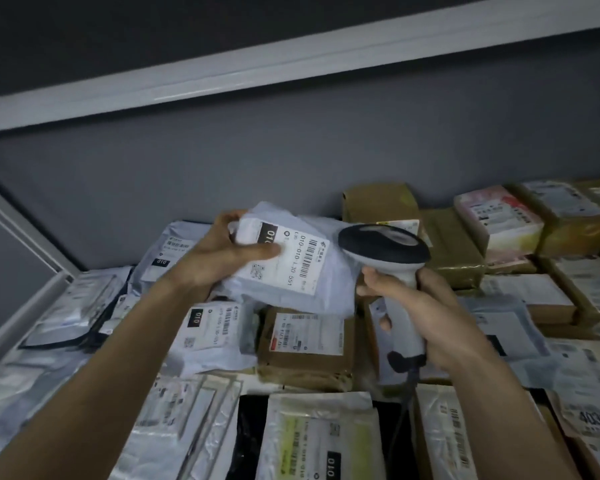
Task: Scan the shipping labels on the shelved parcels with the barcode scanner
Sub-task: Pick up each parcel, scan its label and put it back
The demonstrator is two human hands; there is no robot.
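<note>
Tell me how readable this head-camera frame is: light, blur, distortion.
Head view: dim, bluish light; the shelf rail overhead bows from wide-angle distortion. The label on the white parcel in the left hand is sharp enough to show bars and digits. The scanner in the right hand and the edge parcels are soft.

Glossy plastic mailer (291, 271), paper label (284, 258)

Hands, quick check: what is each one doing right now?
Left hand: holds the white poly mailer, thumb on its shipping label.
Right hand: wrapped around the barcode scanner handle.
</note>
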